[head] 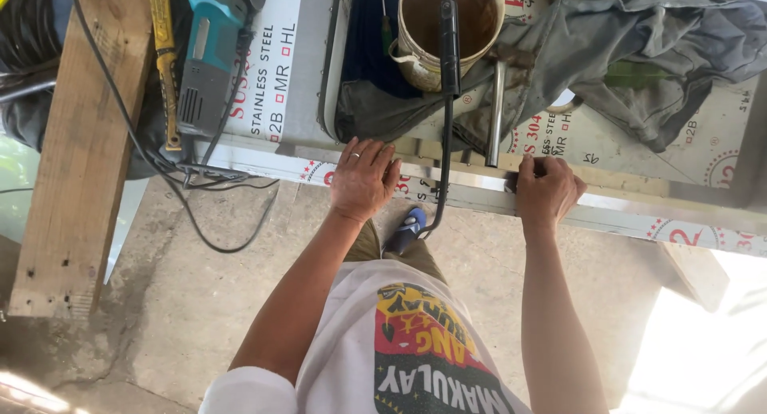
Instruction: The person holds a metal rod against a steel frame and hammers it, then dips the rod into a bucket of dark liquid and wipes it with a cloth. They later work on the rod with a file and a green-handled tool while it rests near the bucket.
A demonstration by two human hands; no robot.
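Steadying a long stainless steel strip (471, 192) along the near edge of the bench, by the look of it: the step in hand reads as holding or aligning, not cutting. Left to right: one wooden plank (80, 150) leaning at the far left, one yellow-handled tool (164, 62) beside it (kind unclear), one teal angle grinder (209, 54) lying idle with its black cord (192, 214) looping off the edge. Left hand (364, 178), ring on one finger, lies flat and spread, palm down on the strip, gripping nothing. One rusty metal bucket (447, 30) sits behind, one dark rod (447, 102) running from it down over the edge, one short steel tube (496, 114) just right of that. Right hand (547, 189) is curled over the strip's edge, fingers folded; whether it pinches something small I cannot tell. One grey cloth (639, 54) is bunched across the film-covered steel sheet (703, 150). One blue sandal (407, 228) shows below on the concrete floor (200, 302). My read: any next move needs the strip kept pinned by the left hand while the right works the edge; the grinder is well apart from both hands.
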